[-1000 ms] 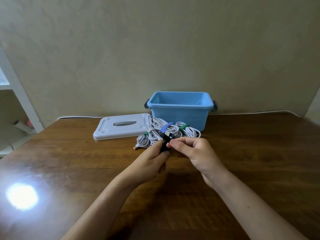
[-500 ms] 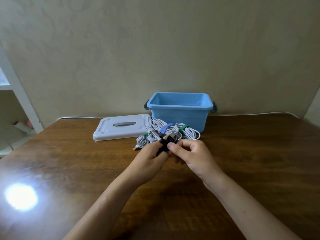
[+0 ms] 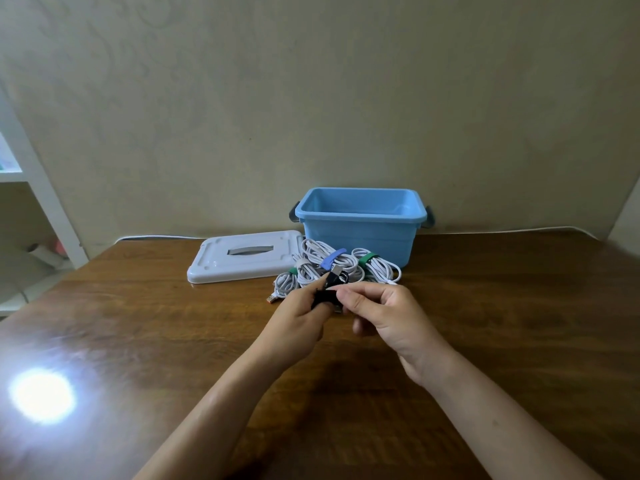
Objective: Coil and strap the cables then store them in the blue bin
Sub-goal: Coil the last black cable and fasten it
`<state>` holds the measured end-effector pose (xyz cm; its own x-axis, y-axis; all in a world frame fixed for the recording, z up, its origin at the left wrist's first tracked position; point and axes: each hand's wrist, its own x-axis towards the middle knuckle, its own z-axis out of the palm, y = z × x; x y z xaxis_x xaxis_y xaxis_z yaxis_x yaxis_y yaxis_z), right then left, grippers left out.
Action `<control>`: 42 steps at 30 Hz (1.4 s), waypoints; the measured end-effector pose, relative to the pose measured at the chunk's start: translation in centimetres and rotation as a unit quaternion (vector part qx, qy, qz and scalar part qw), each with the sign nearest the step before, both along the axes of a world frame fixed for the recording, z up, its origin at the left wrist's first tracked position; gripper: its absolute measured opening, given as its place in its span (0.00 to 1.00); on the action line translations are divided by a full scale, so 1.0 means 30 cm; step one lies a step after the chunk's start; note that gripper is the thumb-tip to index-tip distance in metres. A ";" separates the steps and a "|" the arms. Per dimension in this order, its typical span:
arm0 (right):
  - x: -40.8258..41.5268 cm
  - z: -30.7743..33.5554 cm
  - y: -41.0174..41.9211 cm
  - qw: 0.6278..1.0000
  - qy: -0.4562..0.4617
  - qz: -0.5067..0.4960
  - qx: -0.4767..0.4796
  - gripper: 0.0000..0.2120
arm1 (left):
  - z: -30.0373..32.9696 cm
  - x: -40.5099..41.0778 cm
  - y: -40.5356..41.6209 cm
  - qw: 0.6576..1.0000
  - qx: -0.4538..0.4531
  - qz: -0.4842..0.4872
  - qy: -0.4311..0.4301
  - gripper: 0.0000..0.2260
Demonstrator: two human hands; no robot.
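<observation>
Gripping a small black cable (image 3: 329,292) between them, both hands are meeting above the middle of the table (image 3: 138,323), a glossy brown wooden top with visible grain. The left hand (image 3: 298,317) is curling its fingers round the dark bundle, with a metal-tipped plug poking up past its fingertips; the right hand (image 3: 384,313) is pinching the bundle's right end between thumb and forefinger, its other fingers bent loosely underneath. Whether a strap is on this cable cannot be told, as the fingers are covering it. Just beyond the hands, white cables (image 3: 311,268) are lying in round coils in a heap, one bound with a blue strap (image 3: 331,258) and others with green straps (image 3: 367,259); an orange-tipped plug is sticking out at the heap's near left. Behind the heap, touching or nearly touching it, the bin (image 3: 360,233) is sitting at the table's far edge: smooth blue plastic, rectangular, open-topped, with dark latches on both ends, and nothing visible inside. Its lid (image 3: 242,261), a flat pale grey rounded rectangle with a recessed grey handle, is lying left of the bin, beside the coils. A bright round glare is shining on the near left of the table.
</observation>
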<state>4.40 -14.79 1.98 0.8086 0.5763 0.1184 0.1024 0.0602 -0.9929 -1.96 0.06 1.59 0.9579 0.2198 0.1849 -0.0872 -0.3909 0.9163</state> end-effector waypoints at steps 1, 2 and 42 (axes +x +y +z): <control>-0.001 0.003 -0.002 1.000 0.007 0.001 0.005 0.06 | 0.001 -0.001 0.002 1.000 -0.002 0.001 0.000 0.09; -0.001 0.006 -0.004 1.000 0.017 0.003 0.010 0.07 | 0.003 -0.004 0.003 1.000 -0.007 0.001 0.001 0.11; 0.006 -0.009 -0.001 0.996 -0.021 0.034 -0.085 0.03 | 0.029 -0.029 -0.011 0.990 -0.138 0.004 -0.035 0.10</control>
